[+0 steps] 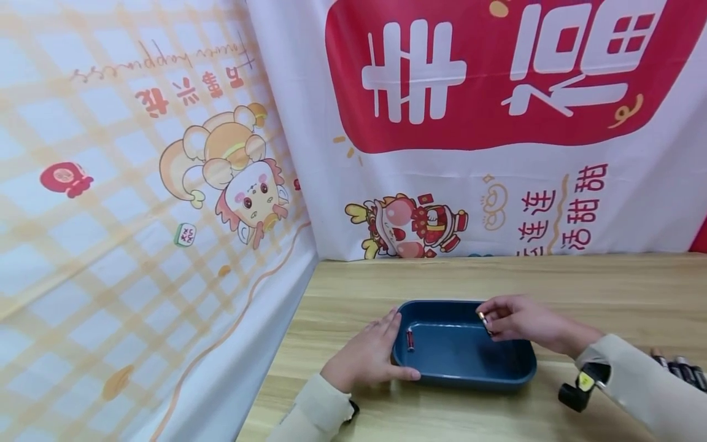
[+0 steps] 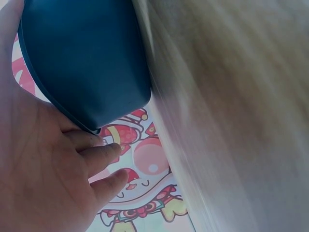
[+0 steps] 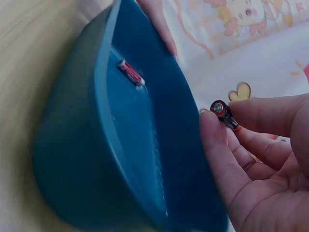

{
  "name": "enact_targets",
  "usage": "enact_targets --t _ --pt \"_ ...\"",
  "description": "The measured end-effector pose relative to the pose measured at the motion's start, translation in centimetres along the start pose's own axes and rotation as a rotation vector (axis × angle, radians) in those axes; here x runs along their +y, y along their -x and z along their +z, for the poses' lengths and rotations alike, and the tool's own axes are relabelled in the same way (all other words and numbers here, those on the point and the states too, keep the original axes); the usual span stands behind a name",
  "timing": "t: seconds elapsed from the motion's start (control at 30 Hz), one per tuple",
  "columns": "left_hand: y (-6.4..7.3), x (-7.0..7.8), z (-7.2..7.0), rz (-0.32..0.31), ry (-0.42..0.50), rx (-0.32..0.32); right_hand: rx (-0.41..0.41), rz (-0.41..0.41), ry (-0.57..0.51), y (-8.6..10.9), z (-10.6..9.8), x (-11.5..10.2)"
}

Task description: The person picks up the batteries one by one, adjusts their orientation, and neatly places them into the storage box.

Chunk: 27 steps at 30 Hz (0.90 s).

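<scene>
A dark blue rectangular basin (image 1: 458, 382) stands on the wooden table. My left hand (image 1: 367, 355) rests against its left end, thumb along the front side and the other fingers by the rear left rim. In the left wrist view several of these fingers (image 2: 108, 186) extend loosely past the rim. My right hand (image 1: 525, 322) pinches a small black battery (image 3: 221, 111) between thumb and fingers, over the basin's right rear part. Inside the basin, near the left end, lies a red-and-dark battery (image 3: 130, 72).
Several dark batteries (image 1: 685, 371) lie at the table's right edge, partly hidden by the right sleeve (image 1: 641, 380). A printed cloth (image 1: 315, 233) hangs along the left side and back of the wooden table (image 1: 353, 288).
</scene>
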<state>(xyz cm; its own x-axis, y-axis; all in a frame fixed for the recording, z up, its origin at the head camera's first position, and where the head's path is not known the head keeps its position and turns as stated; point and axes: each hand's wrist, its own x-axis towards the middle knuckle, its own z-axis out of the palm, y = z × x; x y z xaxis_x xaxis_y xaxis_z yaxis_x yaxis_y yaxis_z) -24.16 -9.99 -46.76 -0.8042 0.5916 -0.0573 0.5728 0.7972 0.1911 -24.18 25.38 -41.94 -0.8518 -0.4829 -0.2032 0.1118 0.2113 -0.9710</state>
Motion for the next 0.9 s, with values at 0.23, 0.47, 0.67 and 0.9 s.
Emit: enact_targets --t 0.23,0.47,0.67,0.9 --pt "0.2 0.0 0.3 -0.02 0.028 -0.002 -0.038 -0.02 0.016 -1.5 2.2 0.0" --pt "0.1 0.1 0.3 -0.018 0.035 -0.002 -0.066 -0.028 0.033 -2.9 3.8 0.7" --pt "-0.2 -0.1 0.4 -0.008 0.036 -0.008 -0.063 -0.019 0.024 -4.0 4.8 1.6" --pt "-0.2 -0.2 0.2 0.005 0.017 -0.011 -0.063 -0.014 0.019 -5.0 6.0 2.1"
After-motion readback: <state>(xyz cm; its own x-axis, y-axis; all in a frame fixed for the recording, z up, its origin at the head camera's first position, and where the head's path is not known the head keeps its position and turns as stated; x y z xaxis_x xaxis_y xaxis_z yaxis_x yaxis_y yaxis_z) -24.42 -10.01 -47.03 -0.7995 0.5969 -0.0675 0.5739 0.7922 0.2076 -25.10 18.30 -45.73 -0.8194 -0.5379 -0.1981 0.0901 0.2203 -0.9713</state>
